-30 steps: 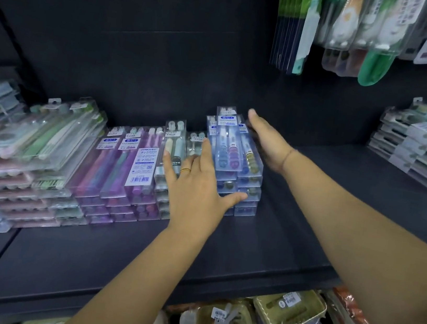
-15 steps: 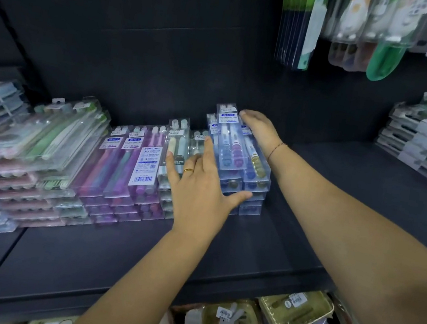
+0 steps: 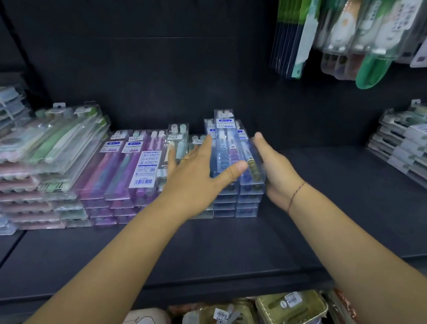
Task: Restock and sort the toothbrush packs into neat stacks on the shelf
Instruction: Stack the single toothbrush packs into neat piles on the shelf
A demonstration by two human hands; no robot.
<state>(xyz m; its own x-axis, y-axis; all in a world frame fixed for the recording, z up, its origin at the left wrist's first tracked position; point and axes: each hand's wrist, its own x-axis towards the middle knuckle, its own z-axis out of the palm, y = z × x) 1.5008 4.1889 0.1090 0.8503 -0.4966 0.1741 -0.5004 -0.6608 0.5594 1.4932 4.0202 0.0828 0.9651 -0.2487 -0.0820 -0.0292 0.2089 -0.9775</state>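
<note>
The stack of blue toothbrush packs is set toward the back of the dark shelf, well in from the front edge. It is flanked by both hands. The left hand is laid flat over its left side, fingers straight and spread, thumb stretched across the top pack. The right hand is pressed flat against its right edge, fingers straight; nothing is clasped. The purple packs are stacked close on the left. To the right, bare shelf is left as far as the pale stack.
</note>
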